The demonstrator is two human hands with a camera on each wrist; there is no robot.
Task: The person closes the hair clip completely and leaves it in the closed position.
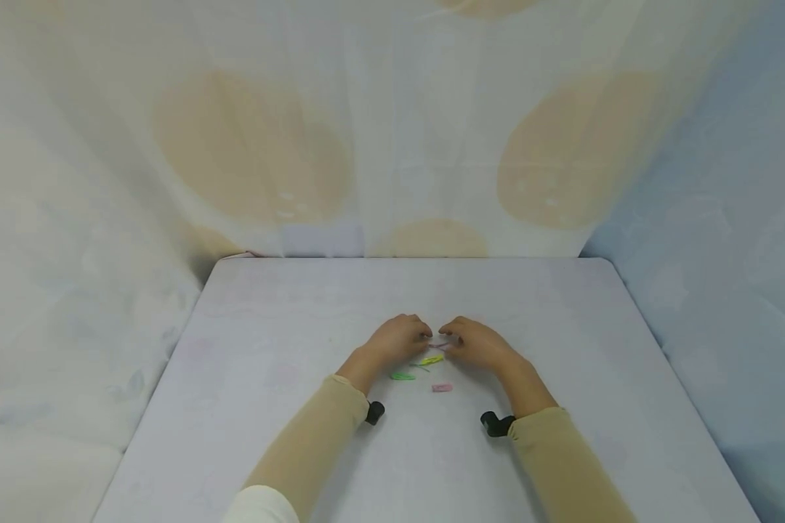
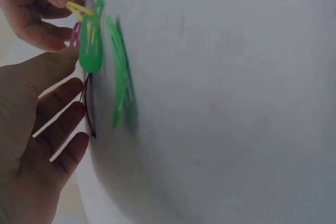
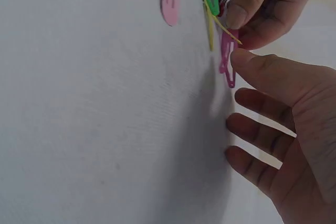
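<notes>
The magenta hair clip (image 3: 227, 59) sits between the two hands, near the middle of the tabletop (image 1: 268, 334). In the right wrist view it lies just at the tip of the right thumb, and the left hand's fingertips meet it from the other side.

Left hand (image 1: 397, 338): fingers curled, thumb and forefinger pinched together at the clip cluster. Its grip closes on the magenta hair clip together with a yellow clip (image 3: 211, 27); exact contact with each is hard to tell.

Right hand (image 1: 476, 343): the thumb touches the magenta hair clip; the remaining fingers are spread and nearly straight. Whether a forefinger closes against the thumb cannot be told.

Adjacent items: a green clip (image 2: 90, 45) lies just beside the pinch point, and a second green clip (image 2: 121, 77) lies flat on the tabletop next to it. A dark thin clip (image 2: 86, 103) lies under the left fingers. A pink clip (image 1: 441, 388) lies apart, nearer the person.

No writing or labels are legible on any clip. A patterned cloth (image 1: 255, 145) hangs behind the tabletop.
</notes>
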